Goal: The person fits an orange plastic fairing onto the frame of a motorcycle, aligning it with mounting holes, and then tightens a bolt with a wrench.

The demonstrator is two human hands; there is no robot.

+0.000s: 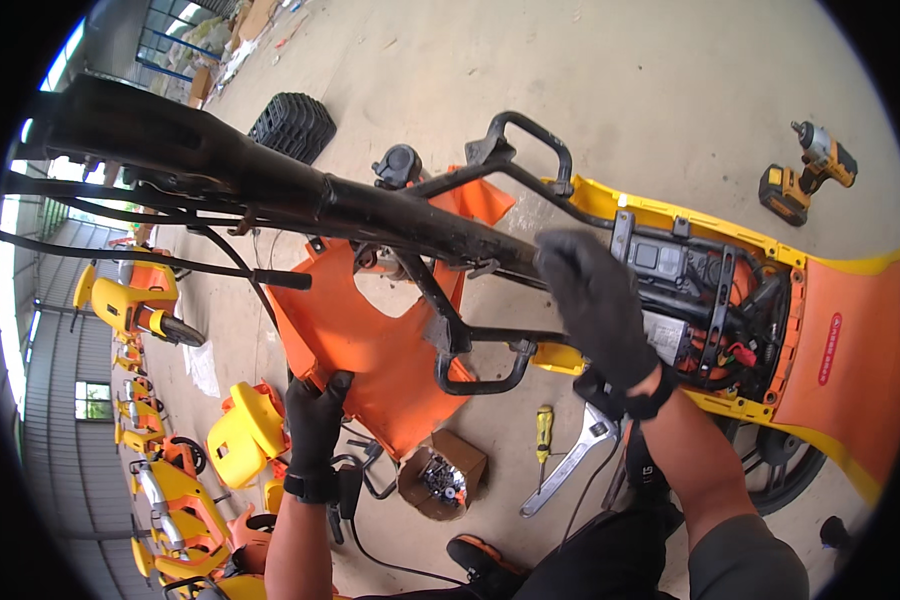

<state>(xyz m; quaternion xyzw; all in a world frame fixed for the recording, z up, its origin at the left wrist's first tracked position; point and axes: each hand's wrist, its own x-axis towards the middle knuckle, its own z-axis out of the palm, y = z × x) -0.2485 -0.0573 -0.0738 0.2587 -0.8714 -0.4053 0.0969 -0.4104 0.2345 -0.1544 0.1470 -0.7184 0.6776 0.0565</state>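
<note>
A black-gloved left hand, my left hand [316,420], grips the lower left edge of an orange plastic body panel [379,345], thumb on its face. The panel sits beneath the bare black frame tube [412,225] of a scooter, which runs slantwise across the view. Over the rear part of that tube is my right hand [596,296], also gloved, its fingers curled and partly hidden. I cannot tell whether it grips the tube. Just right of it lies the open bay with black modules [654,259] and wiring, between yellow side panels [690,219].
On the floor are a cardboard box [471,451] of small fasteners, a yellow screwdriver [544,433], a large adjustable wrench [570,463] and a cordless impact wrench [817,161]. Black cables [150,259] hang from the frame's front. Several yellow scooters [139,296] stand at left.
</note>
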